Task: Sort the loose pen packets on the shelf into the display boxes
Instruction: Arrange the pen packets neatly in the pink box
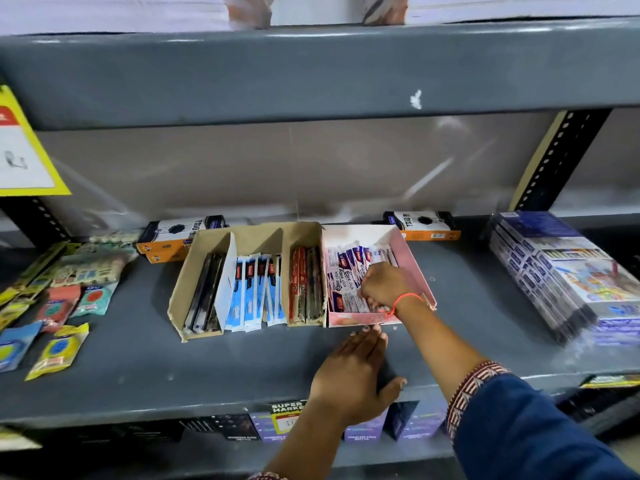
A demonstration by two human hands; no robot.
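Inside pink box (pixel 412 261), right hand (pixel 382 285) curled on pen packets (pixel 346 271) lying front-to-back.

Pen packets (pixel 349 271) upright in pink display box (pixel 415 268); brown divided box (pixel 187 282) (three compartments) adjoining, mid-shelf (pixel 138 358).

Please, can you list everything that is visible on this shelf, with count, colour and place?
cardboard box: one, brown, shelf centre, three compartments of packets
pink box: one, right of cardboard box, white-purple pen packets inside
orange-white boxes: two, behind
small packets: several, mixed colours, far left
flat blue packs: one stack, far right
yellow tag: one, upper left
left hand: flat on shelf, fingertips at pink box
right hand: inside pink box, on packets
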